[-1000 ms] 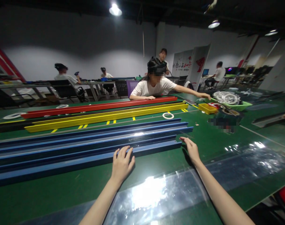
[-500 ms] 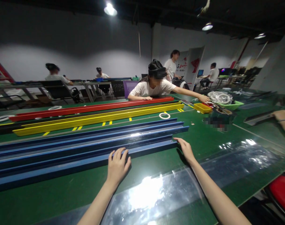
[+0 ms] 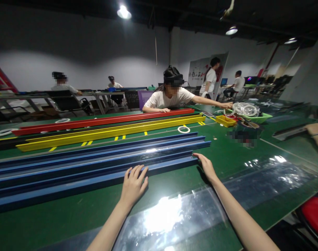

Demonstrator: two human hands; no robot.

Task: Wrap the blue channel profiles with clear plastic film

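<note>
Rests the left hand (image 3: pixel 134 183) palm down at the upper edge of the nearest blue rail (image 3: pixel 69 186), with fingers open and slightly spread. Reaches to the right end of that rail with the right hand (image 3: pixel 207 167), placing its fingertips at the corner; cannot tell from this view whether pinching or only touching. Has the two hands well apart, both at the same rail, lying lengthwise on the green worktop (image 3: pixel 30 228). Has more blue rails (image 3: pixel 96 154) roughly parallel just beyond, then a yellow rail (image 3: pixel 109 133) and a red rail (image 3: pixel 103 121) farther off. Has a white ring (image 3: pixel 179 130) past the blue ends, and a glossy clear sheet (image 3: pixel 138 223) on the near side, partly under the forearms. Faces a co-worker (image 3: pixel 171 96) in a dark headset, leaning over the red rail and stretching one arm toward white coils (image 3: pixel 246 108) above a green tray (image 3: pixel 265 118), near a yellow tray (image 3: pixel 225 121).
</note>
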